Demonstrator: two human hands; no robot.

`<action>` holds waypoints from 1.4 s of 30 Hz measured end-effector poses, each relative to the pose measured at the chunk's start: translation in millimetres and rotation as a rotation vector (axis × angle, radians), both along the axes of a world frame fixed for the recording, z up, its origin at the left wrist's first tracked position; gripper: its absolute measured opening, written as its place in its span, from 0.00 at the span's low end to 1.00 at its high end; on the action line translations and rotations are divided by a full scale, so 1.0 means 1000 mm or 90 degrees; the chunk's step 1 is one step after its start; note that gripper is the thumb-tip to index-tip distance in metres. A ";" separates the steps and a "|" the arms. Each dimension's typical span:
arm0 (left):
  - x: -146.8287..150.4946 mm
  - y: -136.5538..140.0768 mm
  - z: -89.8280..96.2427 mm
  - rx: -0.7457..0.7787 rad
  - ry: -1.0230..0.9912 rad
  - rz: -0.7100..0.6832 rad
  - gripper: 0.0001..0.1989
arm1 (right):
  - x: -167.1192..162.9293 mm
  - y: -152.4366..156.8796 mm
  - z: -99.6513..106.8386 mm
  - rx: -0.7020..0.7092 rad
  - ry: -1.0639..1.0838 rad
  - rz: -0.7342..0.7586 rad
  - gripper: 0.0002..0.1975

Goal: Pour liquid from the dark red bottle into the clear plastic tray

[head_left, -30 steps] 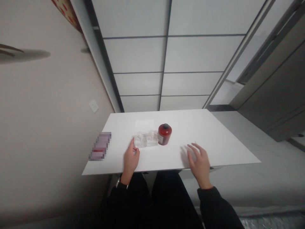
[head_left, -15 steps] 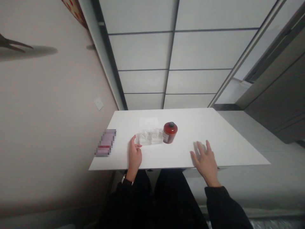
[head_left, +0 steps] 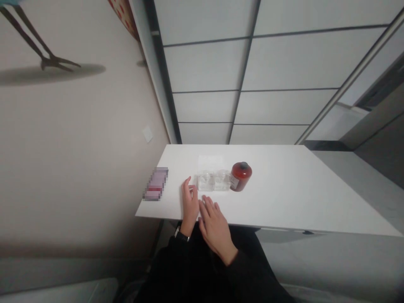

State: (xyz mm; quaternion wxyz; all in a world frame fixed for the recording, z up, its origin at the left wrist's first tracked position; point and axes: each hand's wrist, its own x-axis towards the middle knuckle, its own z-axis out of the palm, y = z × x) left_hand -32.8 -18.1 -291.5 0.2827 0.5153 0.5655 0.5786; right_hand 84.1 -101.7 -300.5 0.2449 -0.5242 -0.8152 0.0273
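Note:
Two clear, see-through containers (head_left: 213, 182) stand side by side on the white table (head_left: 284, 185). Against their right end is a red-brown bottle (head_left: 241, 176) with a dark cap and a pale label. My left hand (head_left: 190, 204) rests at the left end of the clear containers, fingers curved and apart, with nothing seen in it; whether it touches them I cannot tell. Just right of it, near the table's front edge, my right hand (head_left: 215, 225) lies with fingers stretched out, holding nothing.
A blurred-out pink and purple flat item (head_left: 155, 184) lies at the table's left edge. The wall with a switch plate (head_left: 147, 134) borders the left side. Behind the table stands a panelled sliding door (head_left: 268, 105).
My right hand has moved left across the table, from right of the bottle to beside my left hand. The view has turned, so the scene sits further right. The containers and bottle keep their places.

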 end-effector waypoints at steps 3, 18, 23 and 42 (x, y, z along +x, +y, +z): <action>0.000 -0.003 0.003 -0.003 -0.009 0.019 0.20 | -0.023 0.008 0.005 0.001 0.004 0.071 0.28; 0.000 0.000 0.002 -0.015 -0.046 -0.022 0.20 | 0.224 -0.054 -0.030 0.101 -0.181 -0.242 0.33; 0.003 0.000 0.002 -0.019 -0.065 -0.022 0.21 | 0.160 -0.034 -0.029 0.107 -0.111 -0.298 0.43; -0.004 -0.002 0.003 -0.033 -0.106 -0.021 0.24 | 0.144 -0.027 -0.021 0.075 -0.079 -0.114 0.41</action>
